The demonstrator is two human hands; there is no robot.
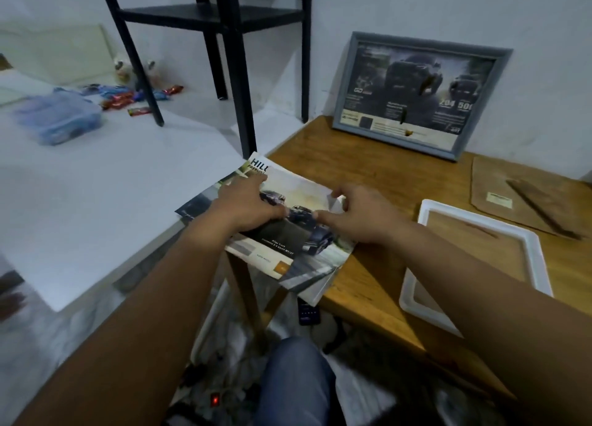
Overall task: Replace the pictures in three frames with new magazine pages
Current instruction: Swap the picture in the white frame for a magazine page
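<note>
The person is working on a car magazine (282,220) lying over the near left corner of the wooden table (378,175), part of it overhanging the edge. To free a page cleanly, I would say the flat hand should be pressing hard near the spine while the other is peeling slowly, so nothing rips. The left hand (246,204) is lying palm down, fingers spread across the page. The right hand (358,214) is curling over the page's right edge, fingertips pinching a lifted corner. An empty white frame (525,249) is lying face down toward the table's right edge.
</note>
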